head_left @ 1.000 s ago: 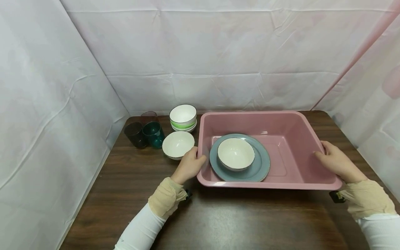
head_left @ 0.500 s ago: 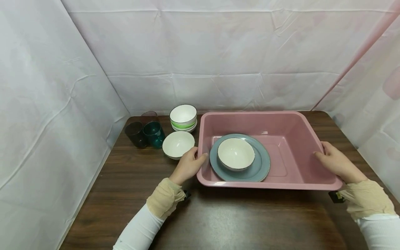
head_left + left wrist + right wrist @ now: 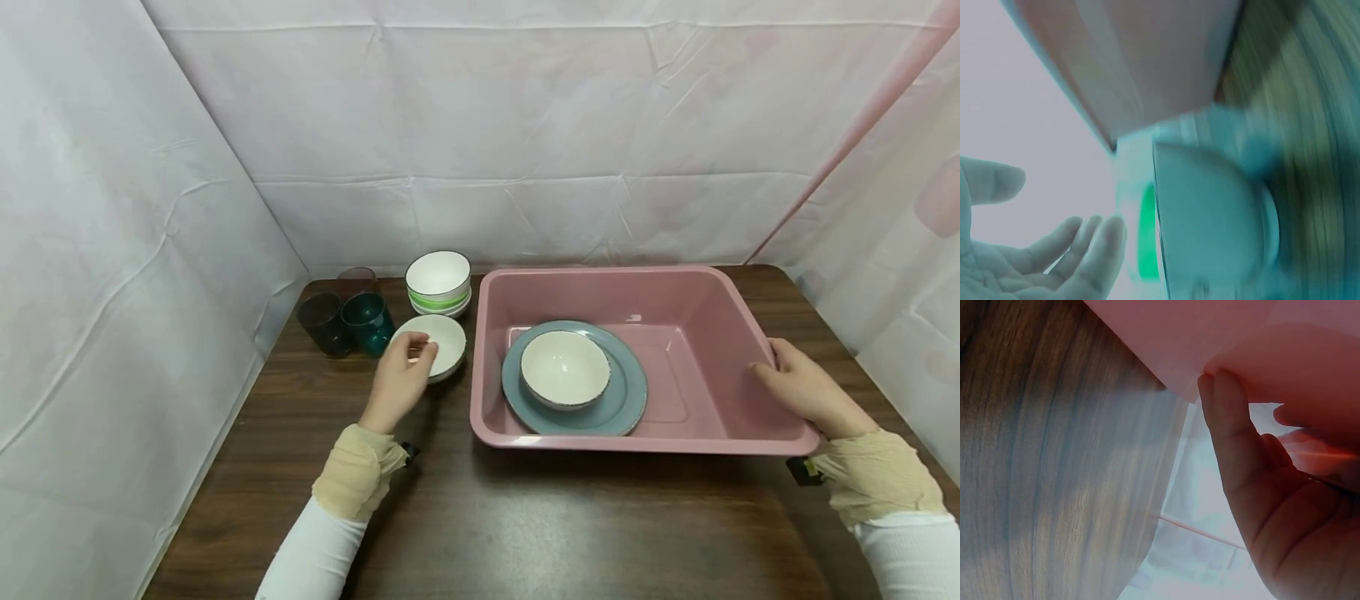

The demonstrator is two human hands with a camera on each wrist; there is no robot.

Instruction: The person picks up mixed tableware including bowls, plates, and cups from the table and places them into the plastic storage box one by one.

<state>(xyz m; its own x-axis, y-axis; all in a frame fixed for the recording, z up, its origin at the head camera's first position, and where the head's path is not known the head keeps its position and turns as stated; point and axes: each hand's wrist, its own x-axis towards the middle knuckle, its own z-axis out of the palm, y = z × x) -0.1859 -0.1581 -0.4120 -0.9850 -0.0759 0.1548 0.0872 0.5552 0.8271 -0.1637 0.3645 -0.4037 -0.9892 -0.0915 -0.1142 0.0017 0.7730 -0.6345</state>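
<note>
My left hand (image 3: 400, 379) hovers over a white bowl (image 3: 444, 343) left of the basin, its thumb and fingers apart with nothing between them. In the left wrist view the loosely bent fingers (image 3: 1094, 256) are beside that bowl's rim, apart from it. My right hand (image 3: 810, 387) grips the right rim of a pink plastic basin (image 3: 600, 444). The right wrist view shows the thumb and fingers on either side of the basin wall (image 3: 1310, 356). Inside the basin's left part lies a blue-grey plate (image 3: 628, 392), with another white bowl (image 3: 566, 369) standing on it.
Behind the left bowl is a stack of white bowls (image 3: 438, 283), one with a green band. Several tinted cups, one of them a teal cup (image 3: 369, 323), stand farther left. White cloth (image 3: 480, 125) encloses the back and sides of the brown wooden table (image 3: 570, 533).
My left hand has let go of the basin's left rim and moved left, over the white bowl. My right hand stays on the right rim, and the basin stays put.
</note>
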